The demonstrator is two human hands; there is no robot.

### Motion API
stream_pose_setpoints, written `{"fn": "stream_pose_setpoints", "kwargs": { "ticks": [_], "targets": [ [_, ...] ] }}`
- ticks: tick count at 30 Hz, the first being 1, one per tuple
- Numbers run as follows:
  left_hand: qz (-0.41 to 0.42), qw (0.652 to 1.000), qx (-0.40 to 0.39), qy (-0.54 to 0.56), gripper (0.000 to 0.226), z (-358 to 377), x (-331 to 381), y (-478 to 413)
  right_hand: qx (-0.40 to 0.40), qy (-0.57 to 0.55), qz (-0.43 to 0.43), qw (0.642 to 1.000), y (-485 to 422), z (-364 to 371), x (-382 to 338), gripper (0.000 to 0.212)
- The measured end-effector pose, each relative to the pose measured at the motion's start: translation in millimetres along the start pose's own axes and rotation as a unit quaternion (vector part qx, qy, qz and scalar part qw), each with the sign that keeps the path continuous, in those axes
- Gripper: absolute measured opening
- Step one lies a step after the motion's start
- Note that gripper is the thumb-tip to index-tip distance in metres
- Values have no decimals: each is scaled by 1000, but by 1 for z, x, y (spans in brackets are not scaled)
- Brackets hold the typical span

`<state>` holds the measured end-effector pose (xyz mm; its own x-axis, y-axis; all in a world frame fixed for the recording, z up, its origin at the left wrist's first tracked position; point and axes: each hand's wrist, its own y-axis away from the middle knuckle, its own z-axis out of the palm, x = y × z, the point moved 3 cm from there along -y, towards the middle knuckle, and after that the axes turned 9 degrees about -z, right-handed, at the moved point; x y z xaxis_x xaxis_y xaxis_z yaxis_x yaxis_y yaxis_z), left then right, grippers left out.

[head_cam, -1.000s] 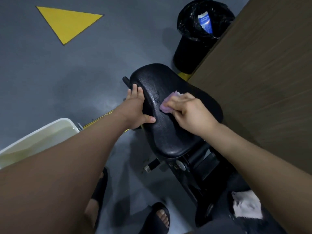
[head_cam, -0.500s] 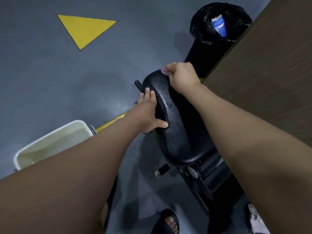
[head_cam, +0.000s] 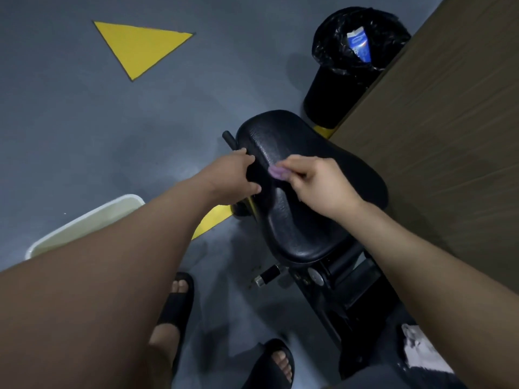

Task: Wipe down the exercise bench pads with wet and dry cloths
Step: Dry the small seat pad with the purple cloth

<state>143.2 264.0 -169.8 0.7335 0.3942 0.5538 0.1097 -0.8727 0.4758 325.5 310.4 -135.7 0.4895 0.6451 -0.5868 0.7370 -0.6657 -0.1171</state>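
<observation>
Hands meet at the left edge of the black, textured vinyl bench pad (head_cam: 309, 192), close together but not touching. The left hand (head_cam: 233, 178) grips that edge, fingers curled over its far side and thumb hooked on the near side, with dark vinyl showing between them. The right hand (head_cam: 317, 183) pinches a small purple cloth (head_cam: 276, 172) in its curled fingers and holds it against the pad's top, just beside the left hand.

A black adjustment knob (head_cam: 266, 275) juts out below the pad's near end. A crumpled white cloth (head_cam: 421, 352) lies on a dark surface near the bench frame, towards the lower right.

On the grey floor, a white plastic tub (head_cam: 84, 223) sits left of the bench, partly hidden by the left forearm. A black lined bin (head_cam: 334, 99) holding a blue-and-white carton (head_cam: 359, 46) stands beyond the pad's far end, against a brown wood-grain panel (head_cam: 449, 136). A yellow triangle (head_cam: 140, 46) is painted further out.
</observation>
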Motion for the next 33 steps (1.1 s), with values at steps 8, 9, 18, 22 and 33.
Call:
{"fn": "stream_pose_setpoints", "kwargs": {
  "ticks": [8, 9, 18, 22, 33],
  "targets": [
    [63, 948, -3, 311, 22, -9, 13, 12, 92, -397, 229, 884, 3, -1, -14, 17],
    [65, 941, -2, 331, 13, -7, 13, 10, 96, -400, 237, 880, 5, 1, -16, 17],
    [-7, 985, 117, 128, 21, 22, 16, -7, 71, 106, 155, 980, 35, 5, 2, 17],
    [41, 975, 191, 107, 17, 25, 24, -5, 90, 201, 161, 962, 52, 8, 11, 23],
    [52, 957, 251, 132, 14, 53, 32, 7, 165, 257, 196, 932, 63, 26, 21, 32]
  ]
}}
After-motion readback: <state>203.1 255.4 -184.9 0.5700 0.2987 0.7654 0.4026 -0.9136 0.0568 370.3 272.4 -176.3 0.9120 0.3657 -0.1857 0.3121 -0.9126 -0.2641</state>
